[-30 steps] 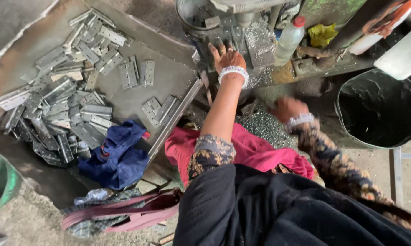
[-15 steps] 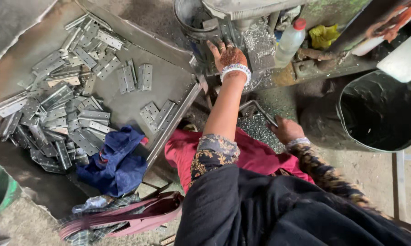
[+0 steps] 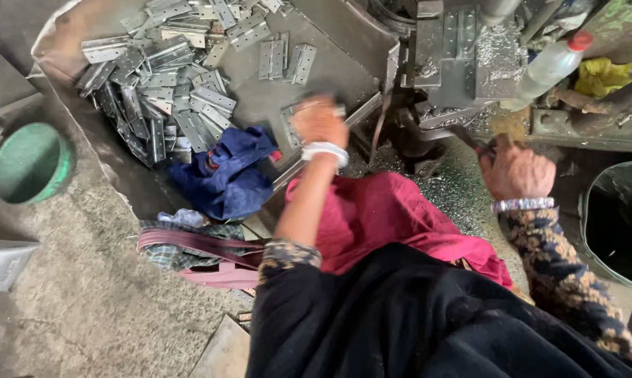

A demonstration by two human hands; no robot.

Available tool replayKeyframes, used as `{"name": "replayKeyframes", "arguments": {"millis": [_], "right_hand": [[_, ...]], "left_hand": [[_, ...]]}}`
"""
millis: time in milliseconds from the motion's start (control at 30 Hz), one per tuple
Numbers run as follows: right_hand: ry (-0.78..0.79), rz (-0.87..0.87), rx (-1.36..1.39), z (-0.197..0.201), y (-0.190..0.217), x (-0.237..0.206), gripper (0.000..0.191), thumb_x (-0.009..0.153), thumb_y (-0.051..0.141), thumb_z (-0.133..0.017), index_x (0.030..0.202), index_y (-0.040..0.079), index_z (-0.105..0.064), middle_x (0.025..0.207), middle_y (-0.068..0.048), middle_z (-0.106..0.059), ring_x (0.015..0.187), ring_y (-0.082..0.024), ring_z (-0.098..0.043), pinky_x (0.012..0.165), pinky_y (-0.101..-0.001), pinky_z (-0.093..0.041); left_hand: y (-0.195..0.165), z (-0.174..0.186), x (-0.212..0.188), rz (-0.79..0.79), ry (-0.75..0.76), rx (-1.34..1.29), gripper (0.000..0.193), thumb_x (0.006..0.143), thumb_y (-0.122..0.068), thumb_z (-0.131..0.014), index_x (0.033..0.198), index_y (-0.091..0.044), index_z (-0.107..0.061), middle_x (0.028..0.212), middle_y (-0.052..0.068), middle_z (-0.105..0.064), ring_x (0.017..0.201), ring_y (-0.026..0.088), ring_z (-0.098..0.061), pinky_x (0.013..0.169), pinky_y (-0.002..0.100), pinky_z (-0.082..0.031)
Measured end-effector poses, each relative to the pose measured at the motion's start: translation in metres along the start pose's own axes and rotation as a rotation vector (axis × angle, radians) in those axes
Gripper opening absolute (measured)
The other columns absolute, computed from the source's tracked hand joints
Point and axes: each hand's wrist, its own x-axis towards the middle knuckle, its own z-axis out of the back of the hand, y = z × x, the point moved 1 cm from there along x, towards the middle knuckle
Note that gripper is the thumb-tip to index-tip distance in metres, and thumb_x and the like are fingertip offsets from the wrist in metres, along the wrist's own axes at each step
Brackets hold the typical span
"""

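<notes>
A: Left hand (image 3: 320,120) blurred over the hinge plates (image 3: 286,126) on the metal surface (image 3: 344,49); grip can't be told.

B: One plate to be picked squarely. Right hand (image 3: 515,170) is closed on the lever handle (image 3: 470,136), kept steady.

metal hinges (image 3: 169,105): dull silver-grey, piled on a grey-brown tray (image 3: 330,56). cloth (image 3: 225,175) beside them: dark blue with a small red spot. bucket (image 3: 32,162): green. bottle (image 3: 547,68): clear, red cap. rag (image 3: 603,73): yellow. lap cloth (image 3: 393,217): magenta-red. garment (image 3: 400,322): black. sleeve (image 3: 568,273): dark with tan floral print. left hand (image 3: 321,122): white bangle at wrist. right hand (image 3: 515,171): silver bangle. strap (image 3: 190,241): pink-maroon.
</notes>
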Motion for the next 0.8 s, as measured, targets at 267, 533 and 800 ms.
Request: {"name": "replayKeyframes", "arguments": {"millis": [267,533,800], "right_hand": [[-0.042,0.038,-0.031,0.013,0.012,0.002,0.041,0.099,0.052,-0.063,0.111,0.013,-0.066,0.081,-0.013,-0.074,0.069,-0.034,-0.073,0.062,-0.0474,-0.053],[0.023,0.064,0.102,0.027,0.008,0.007,0.052,0.100,0.062,-0.058,0.119,0.013,-0.065,0.079,-0.018,-0.074,0.074,-0.039,-0.073,0.065,-0.0521,-0.057],[0.186,0.012,0.130,0.031,0.004,0.011,0.046,0.095,0.051,-0.060,0.118,0.011,-0.063,0.085,-0.019,-0.075,0.080,-0.038,-0.075,0.071,-0.0503,-0.059]], "left_hand": [[0.051,0.010,0.027,-0.046,0.111,0.100,0.062,0.080,-0.031,-0.080,0.135,-0.015,-0.058,0.136,0.013,-0.063,0.133,0.034,-0.053,0.110,0.053,-0.041],[-0.043,0.001,0.051,-0.327,-0.138,-0.302,0.019,0.093,-0.021,-0.076,0.110,-0.023,-0.083,0.110,0.011,-0.079,0.105,0.033,-0.074,0.093,0.046,-0.058],[-0.220,-0.031,-0.008,-0.422,-0.258,-0.245,0.035,0.097,-0.017,-0.065,0.129,-0.004,-0.072,0.145,0.019,-0.060,0.125,0.036,-0.063,0.102,0.044,-0.054]]}}
